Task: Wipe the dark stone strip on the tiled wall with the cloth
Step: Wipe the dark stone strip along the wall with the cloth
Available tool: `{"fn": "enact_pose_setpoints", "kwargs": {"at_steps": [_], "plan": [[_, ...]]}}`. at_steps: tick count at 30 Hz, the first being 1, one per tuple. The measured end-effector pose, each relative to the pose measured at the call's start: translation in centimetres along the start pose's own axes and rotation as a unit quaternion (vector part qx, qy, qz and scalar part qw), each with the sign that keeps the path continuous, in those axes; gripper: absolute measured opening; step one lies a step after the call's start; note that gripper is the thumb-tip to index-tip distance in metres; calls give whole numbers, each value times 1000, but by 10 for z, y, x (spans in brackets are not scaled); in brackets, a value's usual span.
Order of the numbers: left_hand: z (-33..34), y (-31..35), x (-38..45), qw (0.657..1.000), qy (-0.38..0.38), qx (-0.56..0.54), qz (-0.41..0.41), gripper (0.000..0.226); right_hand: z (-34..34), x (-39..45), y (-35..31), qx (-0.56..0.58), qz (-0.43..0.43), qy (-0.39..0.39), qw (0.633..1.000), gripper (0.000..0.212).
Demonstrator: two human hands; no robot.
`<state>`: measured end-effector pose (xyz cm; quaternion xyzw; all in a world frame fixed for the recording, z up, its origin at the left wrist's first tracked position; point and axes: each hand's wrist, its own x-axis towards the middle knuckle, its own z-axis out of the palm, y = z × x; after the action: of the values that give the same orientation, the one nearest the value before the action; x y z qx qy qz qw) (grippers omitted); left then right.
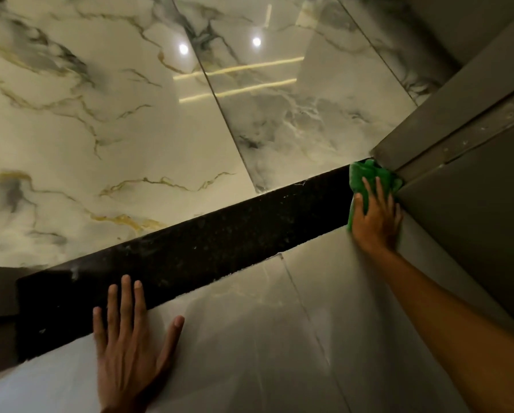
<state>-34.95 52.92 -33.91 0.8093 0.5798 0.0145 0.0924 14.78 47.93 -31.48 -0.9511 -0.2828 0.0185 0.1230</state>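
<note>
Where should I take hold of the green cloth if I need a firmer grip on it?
Grip the bunched upper part of the green cloth, coming from the open left side along the dark stone strip. The right hand lies flat over its lower half, and the grey frame blocks the right side. Curling the fingers over those loose folds would likely gather it best.
</note>
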Motion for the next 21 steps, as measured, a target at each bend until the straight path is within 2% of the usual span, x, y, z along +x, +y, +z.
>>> {"fn": "enact_pose_setpoints", "kwargs": {"at_steps": [3, 8, 14, 21], "plan": [[3, 0, 0, 1000, 9, 1, 2, 113, 4, -3, -11, -7, 27, 41, 999, 55], [8, -2, 3, 1000, -1, 6, -1, 117, 5, 1, -13, -16, 37, 38, 998, 54], [-5, 0, 0, 999, -43, 18, 11, 114, 0, 3, -16, -46, 48, 5, 998, 57], [2, -5, -1, 1000, -14, 23, 8, 107, -6, 2, -18, -36, 39, -27, 998, 57]]}}
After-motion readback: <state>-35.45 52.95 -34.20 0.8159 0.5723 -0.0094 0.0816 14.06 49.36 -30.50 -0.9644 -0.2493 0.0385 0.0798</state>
